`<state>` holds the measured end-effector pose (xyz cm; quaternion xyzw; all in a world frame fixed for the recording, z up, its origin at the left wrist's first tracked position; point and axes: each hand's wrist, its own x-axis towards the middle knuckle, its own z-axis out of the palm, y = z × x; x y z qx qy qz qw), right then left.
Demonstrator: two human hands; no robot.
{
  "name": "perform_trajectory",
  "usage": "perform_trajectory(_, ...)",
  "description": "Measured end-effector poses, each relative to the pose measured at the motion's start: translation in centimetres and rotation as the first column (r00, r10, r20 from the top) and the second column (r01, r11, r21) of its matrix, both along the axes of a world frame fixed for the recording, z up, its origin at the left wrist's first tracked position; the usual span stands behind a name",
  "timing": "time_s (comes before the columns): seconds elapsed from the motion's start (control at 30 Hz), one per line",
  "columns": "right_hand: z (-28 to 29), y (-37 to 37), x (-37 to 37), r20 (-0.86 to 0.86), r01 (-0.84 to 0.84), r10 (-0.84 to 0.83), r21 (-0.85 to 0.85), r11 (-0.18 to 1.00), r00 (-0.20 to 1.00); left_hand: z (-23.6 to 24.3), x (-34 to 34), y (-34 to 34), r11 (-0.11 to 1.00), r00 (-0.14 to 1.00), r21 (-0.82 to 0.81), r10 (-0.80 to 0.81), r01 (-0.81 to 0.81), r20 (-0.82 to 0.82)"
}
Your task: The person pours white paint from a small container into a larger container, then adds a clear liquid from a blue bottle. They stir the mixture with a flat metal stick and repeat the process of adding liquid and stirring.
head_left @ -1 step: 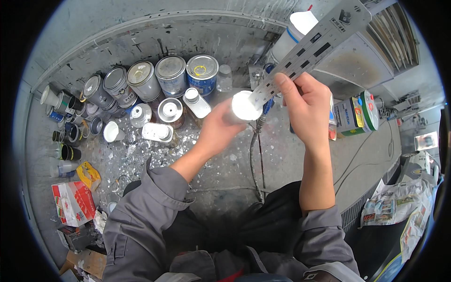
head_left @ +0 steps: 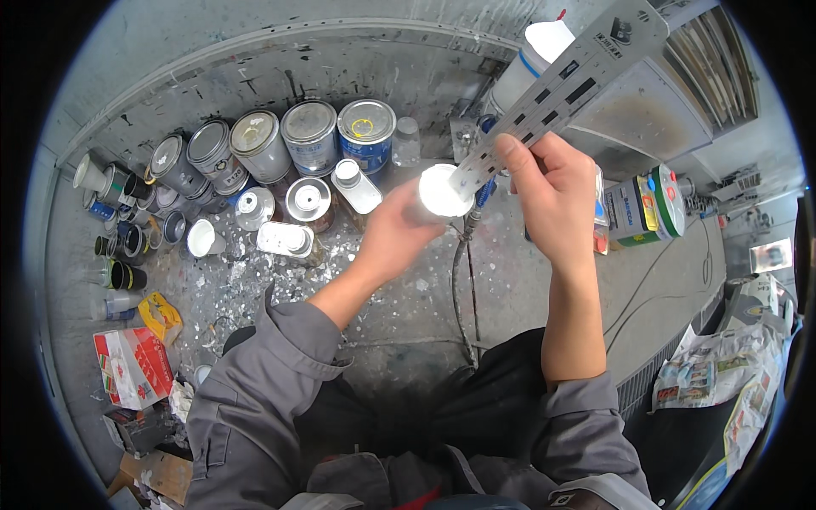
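My left hand (head_left: 399,228) is wrapped round a cup (head_left: 444,192) with white paint in it, held up above the floor. My right hand (head_left: 552,191) pinches a long, flat, pale grey paint mixing stick (head_left: 568,85) marked with dark rectangles. The stick slants down to the left, and its lower end dips into the cup's mouth, its tip lost in the white. Just left of the cup, on the floor, are a white-topped rectangular can (head_left: 357,189) and a round tin (head_left: 308,200).
Several lidded paint tins, one a blue tin (head_left: 367,136), line the back wall. Used cups (head_left: 202,238) and a red-and-white box (head_left: 133,367) lie left. A hose (head_left: 459,293) runs over the paint-spattered floor. Right stand a green-rimmed can (head_left: 646,208) and crumpled newspaper (head_left: 710,374).
The mixing stick has tilted very slightly in my right hand. Both hands and the cup stay practically where they were.
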<state>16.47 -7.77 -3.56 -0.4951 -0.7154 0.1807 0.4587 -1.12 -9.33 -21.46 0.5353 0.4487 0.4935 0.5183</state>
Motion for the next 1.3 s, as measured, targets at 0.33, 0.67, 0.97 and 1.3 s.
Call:
perform_trajectory(0.33,0.9,-0.1,0.9,-0.141,-0.025,0.019,-0.040,0.999,0.990,0.1,-0.4,-0.3,0.998,0.997,-0.056,0.001,0.003,0.077)
perform_trajectory(0.67,-0.2,0.0,-0.3,-0.033,0.029,-0.029,-0.003,1.000,0.999,0.3,-0.3,0.0,1.000,1.000,-0.009,0.005,-0.005,0.017)
perform_trajectory(0.97,0.5,-0.1,-0.2,-0.043,-0.053,0.053,-0.019,0.998,0.998,0.3,-0.3,-0.2,0.998,0.999,-0.068,-0.003,0.006,0.045)
perform_trajectory(1.3,0.1,-0.2,-0.5,0.030,0.003,-0.003,0.009,1.000,1.000,0.1,-0.3,0.0,1.000,1.000,0.013,-0.008,0.008,0.018)
